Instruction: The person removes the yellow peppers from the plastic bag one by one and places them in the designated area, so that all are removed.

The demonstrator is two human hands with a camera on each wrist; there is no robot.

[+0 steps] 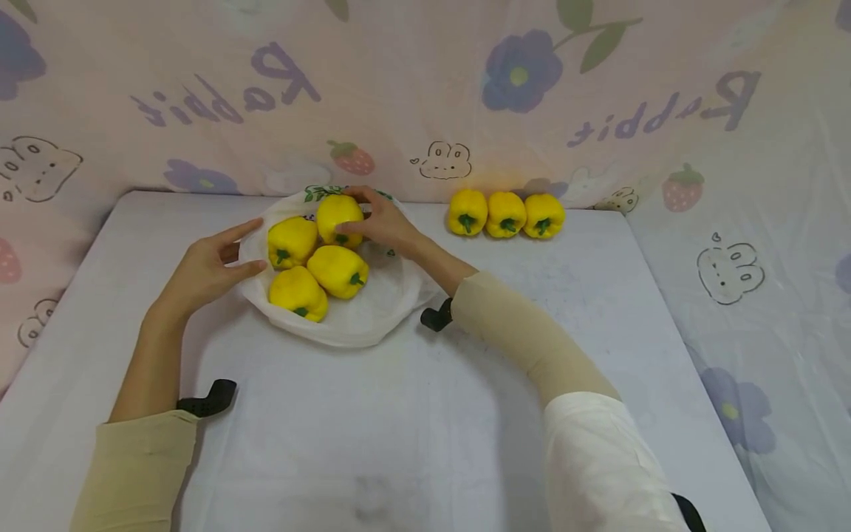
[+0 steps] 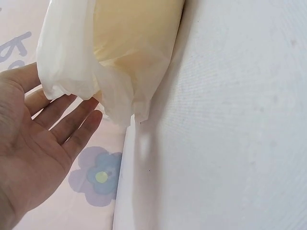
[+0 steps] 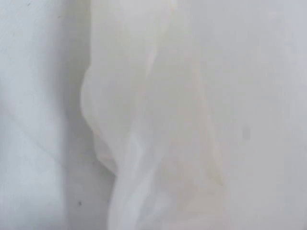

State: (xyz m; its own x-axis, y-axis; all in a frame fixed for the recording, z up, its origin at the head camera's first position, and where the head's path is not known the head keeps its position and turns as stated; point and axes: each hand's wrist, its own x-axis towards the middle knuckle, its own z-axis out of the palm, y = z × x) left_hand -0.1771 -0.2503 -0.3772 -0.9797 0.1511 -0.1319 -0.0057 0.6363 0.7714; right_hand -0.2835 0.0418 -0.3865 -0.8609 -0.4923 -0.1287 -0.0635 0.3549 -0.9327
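Observation:
A white plastic bag (image 1: 368, 325) lies with its mouth spread wide on the table, green print showing at its far rim. Several yellow bell peppers (image 1: 337, 271) with green stems sit inside. My right hand (image 1: 382, 222) reaches over the bag's far right rim and grips one yellow bell pepper (image 1: 335, 214) between thumb and fingers, at the back of the group. At the left rim, my left hand (image 1: 206, 273) rests with thumb and fingers spread. In the left wrist view, its relaxed fingers (image 2: 74, 122) touch the hanging plastic from outside. Only blurred bag plastic (image 3: 148, 120) fills the right wrist view.
Three more yellow bell peppers (image 1: 505, 214) stand in a row at the table's back edge, right of the bag. A white cloth covers the table (image 1: 346, 443). Behind it hangs a printed curtain (image 1: 399, 81) with flowers and rabbits.

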